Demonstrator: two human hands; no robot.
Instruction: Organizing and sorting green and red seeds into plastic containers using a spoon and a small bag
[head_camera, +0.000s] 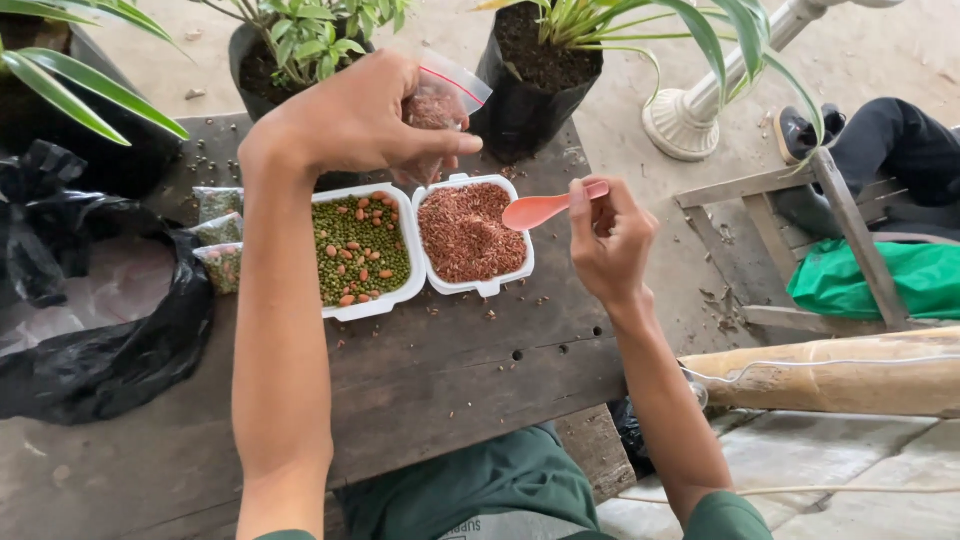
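Your left hand (355, 120) is raised above the far edge of the worktop (450, 380), fingers and thumb pinched around a small clear zip bag (440, 100) with a red seal strip; reddish-brown grain shows through the plastic. The bag hangs just over the back rim of the white foam tray (420, 275).

Your right hand (608, 240) grips the handle of a pink plastic spoon (545, 208), held between thumb and curled fingers, with the bowl pointing left over the tray's right compartment. Whether the spoon carries any grain, you cannot tell from this angle.

The tray has two compartments side by side. The right one is filled with reddish-brown grain (468, 232); the left one holds green beans mixed with peanuts (360, 250). A few loose grains lie scattered on the wood just in front of the tray.

To the left of the tray, three small filled packets (220, 235) lie in a column (their contents look like the green mix). Beyond them sits a crumpled black plastic bag (110, 350). Two black pots with plants (530, 70) stand at the far edge of the worktop.
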